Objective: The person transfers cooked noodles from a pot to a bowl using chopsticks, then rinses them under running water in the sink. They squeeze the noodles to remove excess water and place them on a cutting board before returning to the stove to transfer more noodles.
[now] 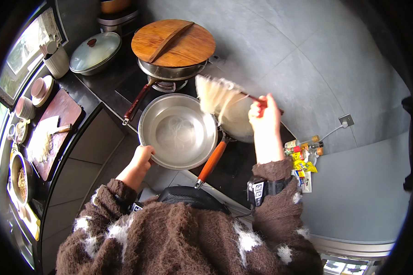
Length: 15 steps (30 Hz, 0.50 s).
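Note:
My left hand [141, 161] grips the near left rim of a metal basin [144, 144], holding it level in front of me. A few pale noodle strands [181, 130] lie at the bottom of the basin. My right hand [265, 114] is closed around dark red chopsticks [251, 96]. A thick bundle of pale noodles [211, 95] hangs from them, partly over the basin's right rim and beside a steaming pan [238, 121]. That pan's orange wooden handle [211, 160] points toward me, and the basin and noodles hide part of the pan.
Behind the basin, a wok with a round wooden lid [174, 43] stands on a burner. A glass-lidded pan [96, 52] is farther left. On the left counter are a cutting board [62, 110], a knife [62, 129] and a bowl [27, 178]. Bottles [307, 143] and packets stand right.

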Motion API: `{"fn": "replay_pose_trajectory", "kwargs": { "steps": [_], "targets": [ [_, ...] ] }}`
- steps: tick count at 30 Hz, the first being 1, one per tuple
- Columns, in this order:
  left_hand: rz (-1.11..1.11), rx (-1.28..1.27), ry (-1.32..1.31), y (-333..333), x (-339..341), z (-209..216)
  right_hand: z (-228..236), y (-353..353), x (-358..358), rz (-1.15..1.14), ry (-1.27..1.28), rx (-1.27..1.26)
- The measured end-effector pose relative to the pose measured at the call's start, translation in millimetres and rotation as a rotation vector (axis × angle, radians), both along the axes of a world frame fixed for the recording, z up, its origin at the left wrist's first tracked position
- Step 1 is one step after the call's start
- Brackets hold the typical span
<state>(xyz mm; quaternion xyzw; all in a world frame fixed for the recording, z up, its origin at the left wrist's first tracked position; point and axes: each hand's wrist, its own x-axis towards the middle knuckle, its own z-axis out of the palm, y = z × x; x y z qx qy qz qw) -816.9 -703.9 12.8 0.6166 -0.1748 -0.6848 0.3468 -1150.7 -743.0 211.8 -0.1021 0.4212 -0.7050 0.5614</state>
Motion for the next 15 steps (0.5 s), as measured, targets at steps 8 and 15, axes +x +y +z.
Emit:
{"fn": "replay_pose_trajectory", "kwargs": {
  "steps": [8,15],
  "targets": [
    [0.064,0.037,0.051,-0.7,-0.4,-1.6,-76.8,19.0,66.3,0.084,0.228,0.201],
    [0.057,0.002,0.053,-2.7,-0.3,-10.2,-56.6,35.2,65.2,0.429,0.791,0.140]
  ]
}}
